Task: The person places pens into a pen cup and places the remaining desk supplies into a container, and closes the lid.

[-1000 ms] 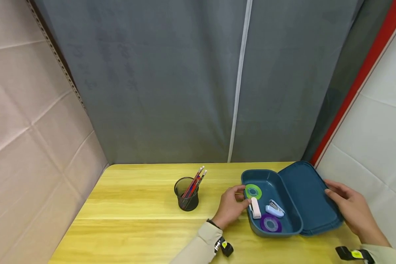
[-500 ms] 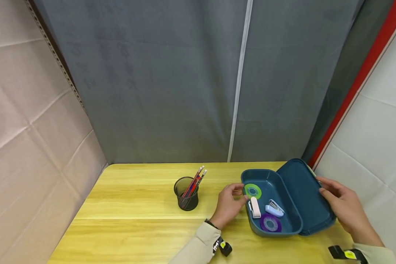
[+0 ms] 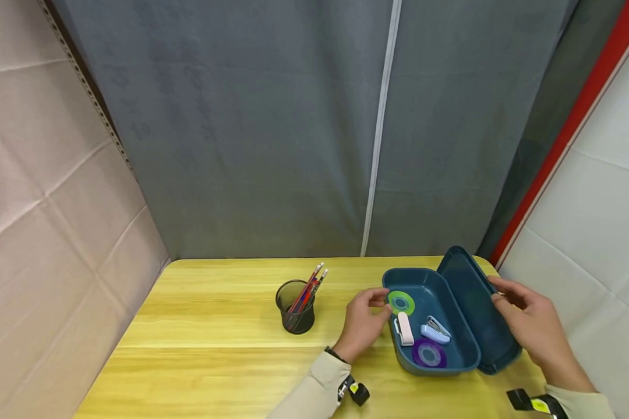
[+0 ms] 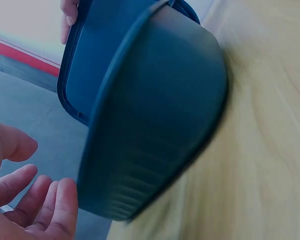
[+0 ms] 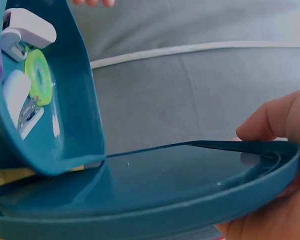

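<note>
A dark blue storage box point(image 3: 432, 291) stands at the right of the table, its hinged lid point(image 3: 474, 308) tilted up on the right side. My right hand point(image 3: 529, 320) pinches the lid's outer edge between thumb and fingers. Beside the box's left rim is my left hand point(image 3: 364, 326); in the left wrist view its fingers point(image 4: 64, 200) are loosely bent, fingertips right at the box wall. Inside lie a green tape roll point(image 3: 401, 303), a purple tape roll point(image 3: 429, 353), a pale pink stapler point(image 3: 405, 330) and a light blue stapler point(image 3: 435, 333).
A black mesh pen cup point(image 3: 299, 320) with several pencils point(image 3: 310, 289) stands left of my left hand. Behind the yellow wooden table point(image 3: 215, 314) hangs a grey curtain point(image 3: 267, 145). White cloth walls point(image 3: 592, 233) flank it, the right one close to my right hand.
My right hand has moved left, swinging the lid up from a lower angle to a steeper one. My left hand has shifted slightly left. The box and its contents stay put.
</note>
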`<state>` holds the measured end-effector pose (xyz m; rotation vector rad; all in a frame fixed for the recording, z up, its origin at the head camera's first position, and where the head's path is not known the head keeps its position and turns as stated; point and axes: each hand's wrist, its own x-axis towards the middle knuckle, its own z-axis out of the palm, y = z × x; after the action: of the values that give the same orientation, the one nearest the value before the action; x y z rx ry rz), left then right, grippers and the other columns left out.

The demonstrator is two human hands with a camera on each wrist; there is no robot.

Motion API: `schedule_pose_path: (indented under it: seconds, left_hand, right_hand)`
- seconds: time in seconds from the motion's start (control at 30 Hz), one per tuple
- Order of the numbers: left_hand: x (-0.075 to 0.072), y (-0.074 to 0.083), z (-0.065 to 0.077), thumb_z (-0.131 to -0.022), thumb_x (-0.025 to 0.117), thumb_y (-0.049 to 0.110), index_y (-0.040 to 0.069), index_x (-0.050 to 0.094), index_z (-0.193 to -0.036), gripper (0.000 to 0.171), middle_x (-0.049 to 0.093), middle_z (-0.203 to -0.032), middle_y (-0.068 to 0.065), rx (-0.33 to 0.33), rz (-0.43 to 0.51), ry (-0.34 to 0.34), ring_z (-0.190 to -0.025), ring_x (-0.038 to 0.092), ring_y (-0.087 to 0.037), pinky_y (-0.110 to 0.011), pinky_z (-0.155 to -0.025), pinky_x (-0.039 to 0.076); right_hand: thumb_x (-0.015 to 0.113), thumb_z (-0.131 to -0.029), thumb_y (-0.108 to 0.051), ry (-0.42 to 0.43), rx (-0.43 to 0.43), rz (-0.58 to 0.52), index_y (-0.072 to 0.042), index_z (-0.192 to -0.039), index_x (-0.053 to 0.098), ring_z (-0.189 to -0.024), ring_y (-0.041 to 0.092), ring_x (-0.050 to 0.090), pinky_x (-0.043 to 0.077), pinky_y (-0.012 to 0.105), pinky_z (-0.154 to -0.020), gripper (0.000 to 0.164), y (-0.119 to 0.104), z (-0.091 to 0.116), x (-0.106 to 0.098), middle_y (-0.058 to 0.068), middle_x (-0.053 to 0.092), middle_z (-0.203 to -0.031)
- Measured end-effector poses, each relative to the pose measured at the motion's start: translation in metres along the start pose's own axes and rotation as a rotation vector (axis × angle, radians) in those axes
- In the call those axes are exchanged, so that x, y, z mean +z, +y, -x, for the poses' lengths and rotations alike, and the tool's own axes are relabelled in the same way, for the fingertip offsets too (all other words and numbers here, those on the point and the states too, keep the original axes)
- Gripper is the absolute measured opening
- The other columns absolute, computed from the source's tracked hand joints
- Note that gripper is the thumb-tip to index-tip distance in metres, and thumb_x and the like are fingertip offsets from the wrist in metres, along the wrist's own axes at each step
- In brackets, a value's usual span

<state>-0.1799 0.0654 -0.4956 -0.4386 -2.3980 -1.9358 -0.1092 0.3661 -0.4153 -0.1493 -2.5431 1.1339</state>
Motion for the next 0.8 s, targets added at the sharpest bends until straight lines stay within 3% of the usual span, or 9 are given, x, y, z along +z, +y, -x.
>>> schedule_pose_path:
  seconds: [0.2, 0.43, 0.57, 0.7, 0.8]
  left_hand:
    - [0.0, 0.014, -0.002, -0.099, 0.074, 0.022, 0.017, 0.074, -0.128, 0.029, 0.075, -0.117, 0.008, 0.018, 0.052, -0.048, -0.1, 0.067, -0.001, -0.02, -0.086, 0.057]
    - [0.0, 0.032, -0.004, -0.1, 0.073, 0.024, 0.022, 0.075, -0.127, 0.027, 0.076, -0.119, 0.01, 0.021, 0.085, -0.11, -0.1, 0.069, 0.0, -0.017, -0.085, 0.058]
    - [0.002, 0.042, -0.005, -0.1, 0.073, 0.024, 0.023, 0.075, -0.126, 0.027, 0.076, -0.12, 0.01, -0.007, 0.148, -0.14, -0.1, 0.072, 0.0, -0.018, -0.084, 0.06]
    - [0.007, 0.052, -0.008, -0.1, 0.074, 0.023, 0.02, 0.074, -0.126, 0.026, 0.076, -0.116, 0.006, -0.064, 0.256, -0.166, -0.098, 0.075, -0.007, -0.023, -0.083, 0.063]
    - [0.015, 0.059, -0.01, -0.099, 0.075, 0.021, 0.017, 0.074, -0.125, 0.026, 0.076, -0.111, 0.003, -0.115, 0.351, -0.172, -0.102, 0.078, -0.021, -0.028, -0.083, 0.064]
  right_hand:
    - [0.066, -0.103, -0.016, 0.038, -0.066, 0.003, 0.001, -0.136, 0.068, -0.081, -0.009, 0.056, 0.047, 0.005, -0.07, 0.037, -0.018, 0.004, 0.003, -0.02, 0.07, -0.092]
    - [0.067, -0.103, -0.016, 0.042, -0.095, 0.011, -0.002, -0.137, 0.068, -0.07, 0.002, 0.057, 0.049, 0.013, -0.061, 0.037, -0.039, 0.006, 0.006, -0.019, 0.065, -0.087]
    - [0.068, -0.102, -0.013, 0.043, -0.125, 0.021, -0.004, -0.137, 0.068, -0.067, 0.004, 0.059, 0.05, 0.017, -0.057, 0.037, -0.051, 0.008, 0.012, -0.008, 0.065, -0.088]
    - [0.071, -0.098, -0.01, 0.065, -0.183, 0.069, -0.004, -0.132, 0.071, -0.067, -0.001, 0.06, 0.05, 0.015, -0.06, 0.034, -0.06, 0.01, 0.023, 0.006, 0.069, -0.089]
    - [0.073, -0.097, -0.01, 0.067, -0.188, 0.106, -0.004, -0.131, 0.072, -0.065, -0.001, 0.059, 0.049, 0.02, -0.056, 0.034, -0.066, 0.012, 0.032, 0.009, 0.07, -0.088]
